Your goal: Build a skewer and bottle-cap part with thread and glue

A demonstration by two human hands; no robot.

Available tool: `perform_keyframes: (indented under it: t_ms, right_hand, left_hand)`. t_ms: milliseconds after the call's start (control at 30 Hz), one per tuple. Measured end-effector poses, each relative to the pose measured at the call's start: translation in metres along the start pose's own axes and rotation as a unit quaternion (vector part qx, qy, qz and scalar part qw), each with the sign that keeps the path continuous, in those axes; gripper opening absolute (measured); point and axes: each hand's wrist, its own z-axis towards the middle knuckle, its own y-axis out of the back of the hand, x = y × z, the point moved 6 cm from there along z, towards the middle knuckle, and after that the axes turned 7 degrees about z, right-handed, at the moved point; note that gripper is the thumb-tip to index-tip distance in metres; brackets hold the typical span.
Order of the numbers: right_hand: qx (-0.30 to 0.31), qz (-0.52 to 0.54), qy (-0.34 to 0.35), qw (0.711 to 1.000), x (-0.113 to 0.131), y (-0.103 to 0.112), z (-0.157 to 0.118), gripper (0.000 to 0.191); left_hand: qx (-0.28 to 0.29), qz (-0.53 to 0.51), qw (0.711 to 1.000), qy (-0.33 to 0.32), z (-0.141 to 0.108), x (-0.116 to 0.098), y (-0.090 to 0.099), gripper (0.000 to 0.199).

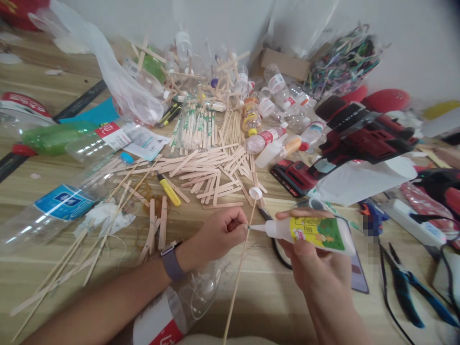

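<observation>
My left hand (219,237) is closed in a pinch at a long thin bamboo stick (237,275), which slants up from the lower edge. A small dark spot, perhaps a knot of thread, shows on the stick by the fingertips. At its upper end is a white bottle cap (255,193). My right hand (316,273) grips a clear glue bottle (319,233) with a yellow and green label, held on its side. The bottle's narrow nozzle points left, and its tip meets or nearly meets the stick at the dark spot.
Flat wooden craft sticks (215,172) lie heaped mid-table, with a yellow-handled screwdriver (169,190) beside them. Plastic bottles (276,84) crowd the back. To the right are a red cordless drill (359,134), pliers (406,278) and cables. A large clear bottle (161,316) lies under my left forearm.
</observation>
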Motion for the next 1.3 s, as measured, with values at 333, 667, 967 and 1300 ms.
perform_keyframes:
  t_ms: [333, 667, 967, 1300]
  right_hand:
    - [-0.056, 0.202, -0.139, 0.968, -0.04, -0.01, 0.004, 0.04]
    - [-0.069, 0.337, -0.166, 0.924, -0.057, -0.006, 0.006, 0.044]
    - [-0.069, 0.298, -0.146, 0.941, -0.047, -0.005, 0.01, 0.041]
    - [-0.05, 0.227, -0.091, 0.968, -0.024, -0.009, 0.01, 0.041]
  left_hand:
    - [0.004, 0.011, 1.0, 0.004, 0.002, 0.017, -0.002, 0.01]
    - [-0.011, 0.06, 0.998, 0.012, 0.005, 0.012, -0.001, 0.013]
    - [-0.013, 0.059, 0.998, -0.001, 0.004, 0.009, 0.0, 0.014]
    - [-0.002, 0.036, 0.999, -0.007, 0.003, 0.006, -0.002, 0.012]
